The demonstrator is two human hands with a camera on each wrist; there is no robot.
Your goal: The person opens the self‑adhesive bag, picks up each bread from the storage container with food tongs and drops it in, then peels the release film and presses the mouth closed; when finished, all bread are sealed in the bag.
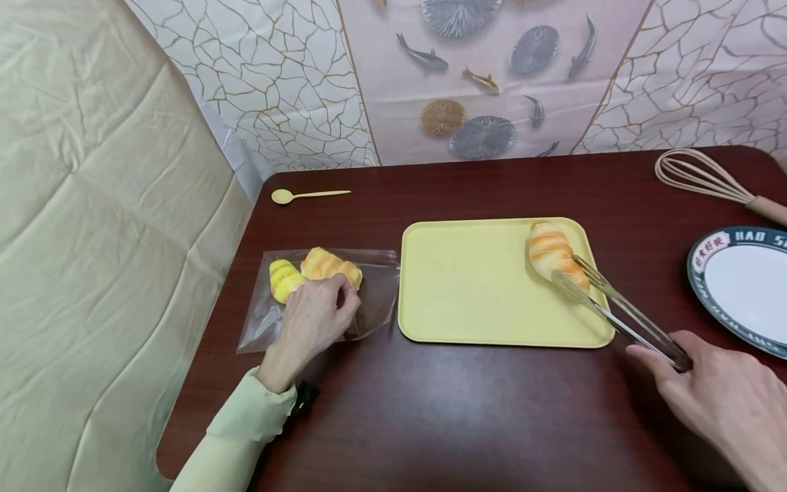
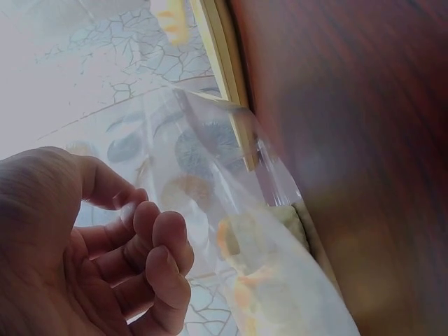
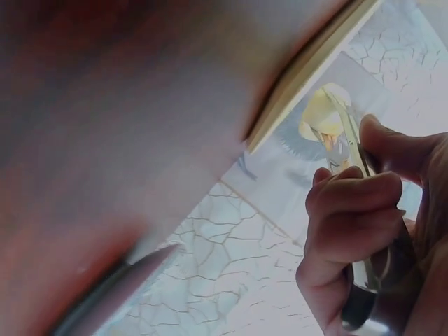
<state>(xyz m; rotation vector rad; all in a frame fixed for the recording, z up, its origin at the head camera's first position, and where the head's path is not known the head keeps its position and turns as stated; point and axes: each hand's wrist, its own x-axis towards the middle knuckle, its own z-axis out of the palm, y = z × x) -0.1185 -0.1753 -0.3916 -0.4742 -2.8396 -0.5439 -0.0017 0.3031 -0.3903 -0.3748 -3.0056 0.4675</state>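
Note:
My left hand [image 1: 320, 307] is over a clear plastic bag [image 1: 384, 280], thumb and forefinger together, pinching its film. Inside the bag lie a yellow striped bread roll [image 1: 285, 279] and a golden-brown bread roll [image 1: 326, 265], partly behind the fingers. In the left wrist view the bag's film [image 2: 210, 140] stands up beside the fingertips. My right hand [image 1: 725, 389] grips metal tongs [image 1: 639, 324]. The tongs' tips are on either side of a striped bread roll [image 1: 549, 247] at the right part of a yellow tray [image 1: 473, 287].
A small yellow spoon [image 1: 307, 195] lies at the back left of the dark red table [image 1: 467, 410]. On the right are a whisk [image 1: 707, 178] and a white plate [image 1: 747, 280] with a dark patterned rim. A patterned wall cloth [image 1: 283, 75] hangs behind the table.

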